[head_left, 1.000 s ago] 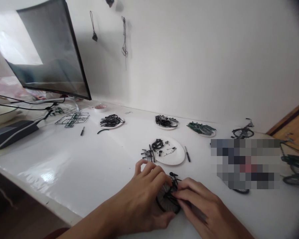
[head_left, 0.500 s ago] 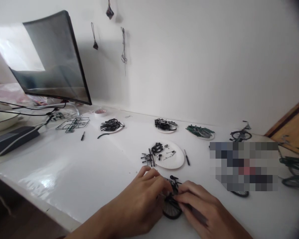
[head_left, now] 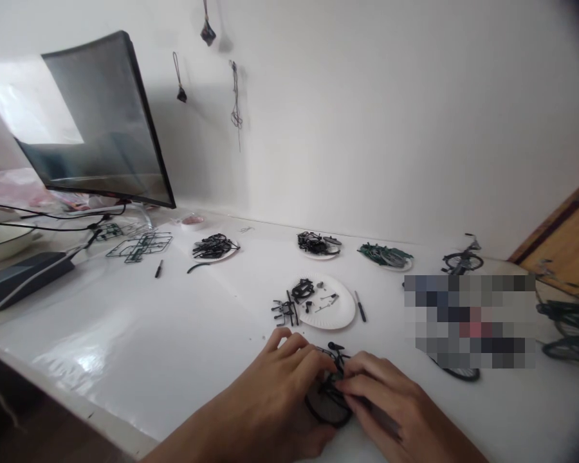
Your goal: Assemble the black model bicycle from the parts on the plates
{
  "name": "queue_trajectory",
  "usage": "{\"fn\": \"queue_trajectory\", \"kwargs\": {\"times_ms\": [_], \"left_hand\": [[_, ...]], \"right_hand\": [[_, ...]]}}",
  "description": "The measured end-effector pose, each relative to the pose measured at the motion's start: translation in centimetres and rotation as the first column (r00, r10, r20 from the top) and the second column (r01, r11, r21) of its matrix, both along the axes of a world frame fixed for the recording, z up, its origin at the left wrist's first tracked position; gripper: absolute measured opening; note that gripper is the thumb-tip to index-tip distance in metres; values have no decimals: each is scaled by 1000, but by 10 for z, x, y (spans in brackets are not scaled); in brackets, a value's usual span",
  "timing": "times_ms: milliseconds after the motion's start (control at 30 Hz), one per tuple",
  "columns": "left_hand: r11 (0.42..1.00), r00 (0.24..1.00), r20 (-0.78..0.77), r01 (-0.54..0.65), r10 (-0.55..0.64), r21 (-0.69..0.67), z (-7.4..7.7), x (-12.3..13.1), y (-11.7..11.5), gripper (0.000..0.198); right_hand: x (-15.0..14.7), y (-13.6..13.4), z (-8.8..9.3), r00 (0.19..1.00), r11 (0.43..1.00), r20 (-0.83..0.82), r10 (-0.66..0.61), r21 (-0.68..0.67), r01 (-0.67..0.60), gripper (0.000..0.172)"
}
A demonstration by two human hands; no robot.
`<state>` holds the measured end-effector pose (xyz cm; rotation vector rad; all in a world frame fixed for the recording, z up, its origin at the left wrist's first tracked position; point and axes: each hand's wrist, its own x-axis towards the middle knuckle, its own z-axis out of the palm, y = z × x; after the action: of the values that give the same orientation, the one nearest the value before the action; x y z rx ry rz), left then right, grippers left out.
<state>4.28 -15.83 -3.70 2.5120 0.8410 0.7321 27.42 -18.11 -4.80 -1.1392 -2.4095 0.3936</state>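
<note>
A small black model bicycle stands on the white desk near its front edge. My left hand is curled round its left side, fingers on the frame. From the right, my right hand pinches the frame with closed fingertips. Only one wheel and the handlebar show between the hands. Just behind them lies a white paper plate with small black and grey parts, and loose black pieces at its left rim.
Further back stand three plates of parts, and green part frames. A monitor and cables fill the left. Finished model bicycles stand at the right. A small screwdriver lies beside the near plate.
Both hands stay closed on the model bicycle, which has shifted slightly between them. The view has tilted up a little.
</note>
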Motion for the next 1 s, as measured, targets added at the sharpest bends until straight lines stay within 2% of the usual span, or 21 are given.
{"fn": "queue_trajectory", "kwargs": {"times_ms": [233, 467, 833, 1000], "left_hand": [[1000, 1000, 6, -25, 25, -17, 7, 2, -1, 36], [1000, 1000, 5, -14, 14, -13, 8, 2, -2, 40], [997, 997, -36, -64, 62, -46, 8, 3, -3, 44], [995, 996, -43, -76, 73, -72, 10, 4, -3, 40]], "right_hand": [[0, 3, -2, 999, 1000, 32, -10, 15, 10, 24], [-2, 2, 1, 997, 1000, 66, -29, 1, 29, 24], [-2, 1, 5, 999, 998, 41, -32, 51, 29, 23], [-3, 1, 5, 999, 998, 31, -34, 52, 32, 24]]}}
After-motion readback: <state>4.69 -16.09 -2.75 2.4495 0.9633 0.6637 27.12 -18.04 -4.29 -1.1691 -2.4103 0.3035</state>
